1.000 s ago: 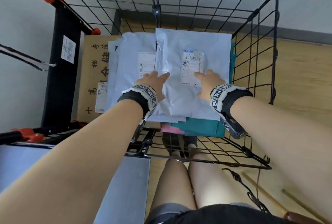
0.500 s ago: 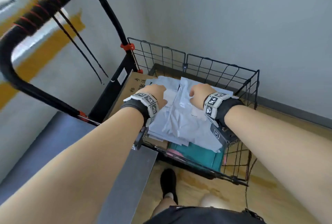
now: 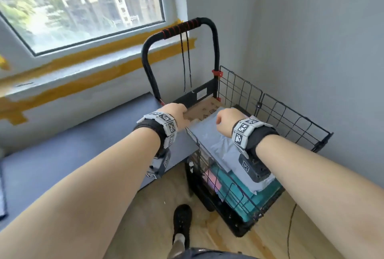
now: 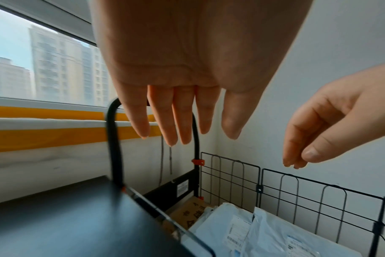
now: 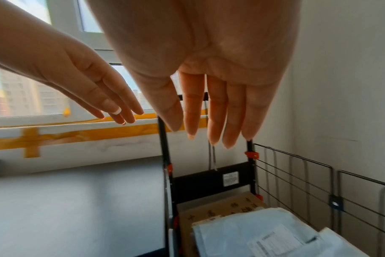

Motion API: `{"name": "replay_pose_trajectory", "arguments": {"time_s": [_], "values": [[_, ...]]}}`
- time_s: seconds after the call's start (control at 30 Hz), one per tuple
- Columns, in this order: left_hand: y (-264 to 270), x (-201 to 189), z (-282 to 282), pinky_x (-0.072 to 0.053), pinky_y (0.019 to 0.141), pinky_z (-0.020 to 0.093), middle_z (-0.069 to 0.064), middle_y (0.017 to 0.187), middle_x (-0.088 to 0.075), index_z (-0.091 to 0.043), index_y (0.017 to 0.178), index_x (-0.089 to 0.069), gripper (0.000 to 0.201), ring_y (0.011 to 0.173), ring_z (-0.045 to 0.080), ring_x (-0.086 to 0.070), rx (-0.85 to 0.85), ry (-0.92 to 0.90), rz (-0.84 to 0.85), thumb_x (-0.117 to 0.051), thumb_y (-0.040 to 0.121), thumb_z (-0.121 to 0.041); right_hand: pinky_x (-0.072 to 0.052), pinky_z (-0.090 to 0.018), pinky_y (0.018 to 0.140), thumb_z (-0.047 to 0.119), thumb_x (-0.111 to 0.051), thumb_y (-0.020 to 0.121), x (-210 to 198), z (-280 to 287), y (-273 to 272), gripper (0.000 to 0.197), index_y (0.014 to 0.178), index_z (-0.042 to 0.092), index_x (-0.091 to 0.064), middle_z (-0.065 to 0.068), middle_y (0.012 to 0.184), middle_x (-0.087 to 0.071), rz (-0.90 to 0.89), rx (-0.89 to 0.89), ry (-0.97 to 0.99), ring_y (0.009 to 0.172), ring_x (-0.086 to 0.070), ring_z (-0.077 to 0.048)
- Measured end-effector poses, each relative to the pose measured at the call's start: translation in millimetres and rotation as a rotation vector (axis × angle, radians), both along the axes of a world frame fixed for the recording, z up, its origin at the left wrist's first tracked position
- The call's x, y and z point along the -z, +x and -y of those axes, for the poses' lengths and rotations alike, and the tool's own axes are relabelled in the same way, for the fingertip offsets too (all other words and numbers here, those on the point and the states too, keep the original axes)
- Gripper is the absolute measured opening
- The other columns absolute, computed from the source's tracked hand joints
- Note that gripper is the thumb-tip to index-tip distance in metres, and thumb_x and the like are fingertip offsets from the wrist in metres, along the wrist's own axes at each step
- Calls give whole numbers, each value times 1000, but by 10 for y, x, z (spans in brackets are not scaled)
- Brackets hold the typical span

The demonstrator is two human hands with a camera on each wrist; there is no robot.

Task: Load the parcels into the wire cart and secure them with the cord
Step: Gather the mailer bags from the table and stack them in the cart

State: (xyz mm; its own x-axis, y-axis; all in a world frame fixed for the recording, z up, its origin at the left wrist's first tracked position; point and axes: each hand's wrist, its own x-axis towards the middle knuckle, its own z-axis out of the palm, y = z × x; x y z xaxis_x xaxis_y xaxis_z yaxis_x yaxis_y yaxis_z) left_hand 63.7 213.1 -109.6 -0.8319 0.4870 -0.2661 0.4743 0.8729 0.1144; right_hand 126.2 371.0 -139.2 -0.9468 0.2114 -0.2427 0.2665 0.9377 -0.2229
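Both hands empty, raised in free air above the cart [image 3: 295, 121]: left hand [image 3: 176, 113] with fingers straight, right hand [image 3: 228, 118] with fingers loose. Parcels [image 3: 216, 140] are stacked inside the wire walls, top one near the rim. Cord [image 3: 186, 61] hangs from the handle [image 3: 187, 26], touching no hand. Wall is close behind.

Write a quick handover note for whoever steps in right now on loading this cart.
Left hand: empty, fingers straight, raised above the cart.
Right hand: empty, fingers straight, beside the left.
Parcels: grey mailers lie on top of the teal parcels, with a cardboard box at the handle end, all inside the wire cart.
Done: loading appears finished.
Left: the cord hangs loose from the handle, untouched. Probably take it next and stretch it over the stack.
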Motion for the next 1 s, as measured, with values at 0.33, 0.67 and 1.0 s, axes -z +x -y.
{"name": "replay_pose_trajectory", "arguments": {"time_s": [0.33, 0.67, 1.0], "values": [[637, -345, 1769, -39, 103, 32, 4, 141, -47, -17, 142, -37, 55, 128, 23, -47, -410, 67, -79, -53, 93, -35, -50, -30, 92, 11, -51, 88, -361, 1585, 5, 25, 102, 11, -71, -7, 111, -68, -79, -394, -28, 106, -61, -25], [1270, -307, 4016, -40, 103, 34, 4, 141, -47, -19, 142, -38, 54, 127, 24, -47, -751, 71, -96, -53, 92, -34, -44, -23, 89, 15, -50, 90, -414, 3935, 14, 26, 108, 14, -69, -3, 117, -66, -93, -689, -90, 112, -58, -22], [1526, -237, 5688, -36, 105, 30, 6, 139, -51, -16, 139, -42, 52, 128, 24, -47, -934, 94, -57, -54, 91, -33, -46, -27, 91, 16, -52, 89, -207, 5535, 73, 24, 106, 11, -69, -7, 115, -67, -40, -727, -143, 111, -59, -25]]}}
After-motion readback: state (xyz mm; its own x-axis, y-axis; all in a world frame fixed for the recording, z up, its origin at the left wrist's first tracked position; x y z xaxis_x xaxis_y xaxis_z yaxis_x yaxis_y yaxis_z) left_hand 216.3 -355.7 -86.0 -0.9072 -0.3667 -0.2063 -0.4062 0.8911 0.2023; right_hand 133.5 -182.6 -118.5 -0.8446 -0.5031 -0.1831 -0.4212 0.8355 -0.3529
